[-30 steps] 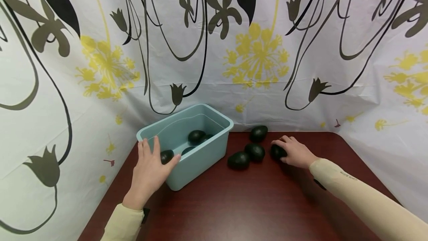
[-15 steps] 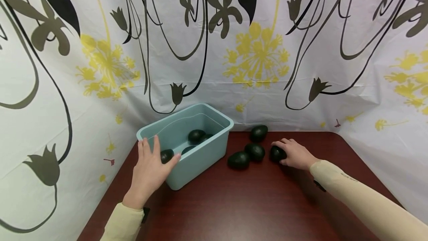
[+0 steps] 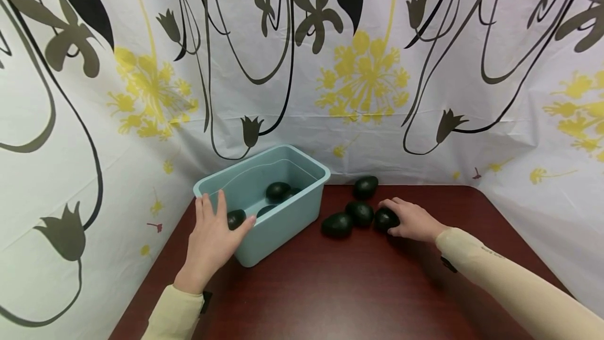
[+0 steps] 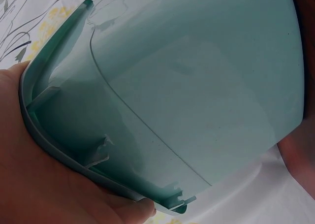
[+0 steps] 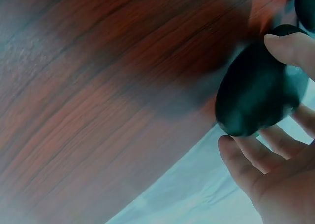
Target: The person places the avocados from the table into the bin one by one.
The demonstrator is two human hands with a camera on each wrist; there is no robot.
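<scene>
My right hand (image 3: pixel 412 220) holds a dark green avocado (image 3: pixel 386 219), fingers on its far side and thumb on the near side. In the right wrist view the avocado (image 5: pixel 261 88) sits between thumb and fingertips, close above the table or touching it; I cannot tell which. At its left lie two avocados, one (image 3: pixel 359 214) close beside it and another (image 3: pixel 337 225); a third (image 3: pixel 365 187) is farther back. My left hand (image 3: pixel 209 243) grips the near left corner of a light blue plastic bin (image 3: pixel 283 232), fingers over the rim. Several avocados (image 3: pixel 277 191) lie inside.
The dark red wooden table (image 3: pixel 325 287) ends at a white patterned cloth (image 3: pixel 368 146) hanging behind and at both sides. The bin stands at an angle at the back left.
My right hand has moved a little to the left with the avocado, bringing it closer to the other avocados. The left hand and the bin have stayed in place.
</scene>
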